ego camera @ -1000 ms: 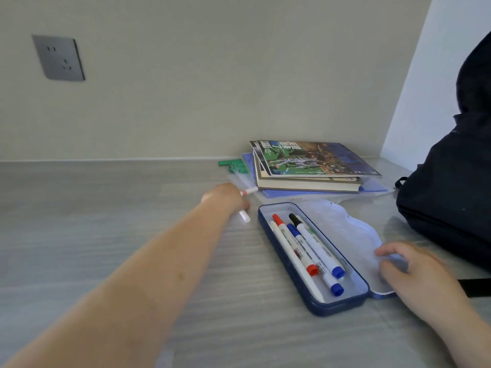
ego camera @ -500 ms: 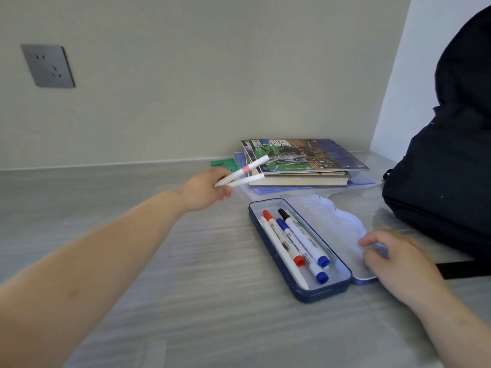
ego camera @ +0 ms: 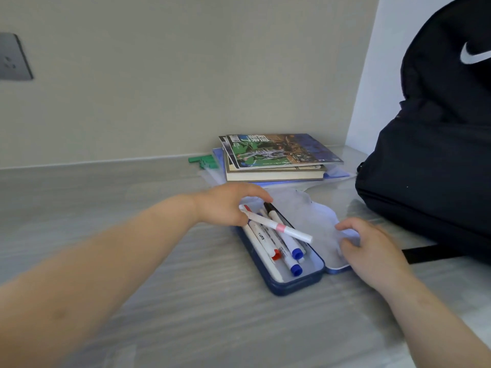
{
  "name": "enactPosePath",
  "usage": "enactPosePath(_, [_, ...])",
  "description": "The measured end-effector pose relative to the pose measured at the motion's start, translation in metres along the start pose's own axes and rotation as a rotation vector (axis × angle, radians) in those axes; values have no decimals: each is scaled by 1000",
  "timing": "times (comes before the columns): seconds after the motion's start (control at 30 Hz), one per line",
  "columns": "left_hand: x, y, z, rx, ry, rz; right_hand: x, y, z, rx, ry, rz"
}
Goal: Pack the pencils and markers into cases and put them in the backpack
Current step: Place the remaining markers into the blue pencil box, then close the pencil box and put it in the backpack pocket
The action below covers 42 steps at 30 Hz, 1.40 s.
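A pale wall with a grey socket (ego camera: 13,58) backs the grey tabletop (ego camera: 106,221). My left hand (ego camera: 225,205) reaches over the far end of the open blue case (ego camera: 292,285), fingers clamped on a white marker (ego camera: 279,227) with a pink band. It slants across the tray above the red- and blue-capped markers (ego camera: 295,269) lying there; I cannot tell if it touches them. Behind, a green piece (ego camera: 203,162) lies beside a stack of books (ego camera: 279,160) at the wall. The case's lid (ego camera: 300,208) lies flat open to the right. My right hand (ego camera: 372,248) rests on it, fingers bent; whether they pinch it I cannot tell. A black backpack (ego camera: 430,160) stands at far right, near the lid.
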<state>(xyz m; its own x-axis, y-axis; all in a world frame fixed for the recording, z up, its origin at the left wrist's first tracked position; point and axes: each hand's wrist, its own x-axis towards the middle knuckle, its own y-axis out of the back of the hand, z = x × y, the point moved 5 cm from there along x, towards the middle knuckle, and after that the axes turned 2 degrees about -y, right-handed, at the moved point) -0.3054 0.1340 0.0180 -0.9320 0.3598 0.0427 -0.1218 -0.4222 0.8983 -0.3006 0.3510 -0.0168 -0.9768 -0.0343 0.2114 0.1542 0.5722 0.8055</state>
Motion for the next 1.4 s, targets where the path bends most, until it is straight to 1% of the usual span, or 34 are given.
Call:
enactPosePath(0.07, [-4, 0, -7, -86, 51, -31, 1, 0, 1, 6, -11, -2])
enactPosePath(0.17, [-9, -9, -19, -128, 93, -63, 2, 3, 5, -12, -67, 44])
enactPosePath(0.23, [-11, -13, -20, -124, 53, -35, 1, 5, 8, -45, -104, 90])
enactPosePath(0.3, [-11, -17, -17, -85, -30, -11, 1, 5, 8, -66, -97, 101])
enactPosePath(0.4, [-18, -20, -8, -49, -123, 20, 4, 4, 6, 30, -90, 62])
enactPosePath(0.47, [-27, -18, -9, -1, -135, 60, 6, 4, -1, 93, -55, 40])
enactPosePath(0.5, [-33, -17, -10, 39, -114, 67, 7, 5, -6, 109, -26, 41])
enactPosePath(0.57, [-47, -17, -15, 179, -69, 90, 11, 4, -21, 125, 40, 53])
enactPosePath(0.63, [-67, -16, -15, 282, -132, 153, 16, -1, -39, 147, 96, 45])
enactPosePath(0.73, [-96, -12, -11, 271, -247, 260, 24, -16, -71, 205, 196, 47])
enactPosePath(0.77, [-104, -10, -13, 264, -242, 282, 25, -22, -83, 233, 228, 45])
enactPosePath(0.83, [-116, -7, -18, 263, -168, 291, 27, -34, -107, 293, 273, 42])
enactPosePath(0.93, [-127, 4, -33, 335, 67, 286, 33, -52, -138, 358, 312, 25])
enactPosePath(1.0, [-132, 11, -43, 302, 171, 323, 39, -62, -152, 417, 321, -11])
enactPosePath(1.1, [-133, 10, -51, 294, 180, 348, 47, -71, -164, 483, 329, -58])
enactPosePath(1.17, [-135, 9, -53, 215, 149, 369, 50, -72, -165, 500, 340, -75])
enactPosePath(1.23, [-138, 13, -59, 76, 99, 441, 50, -71, -166, 519, 354, -87])
enactPosePath(1.33, [-146, 23, -62, -62, 88, 513, 46, -64, -169, 565, 383, -106])
enactPosePath(1.4, [-155, 37, -65, -139, 101, 664, 38, -56, -171, 578, 421, -137])
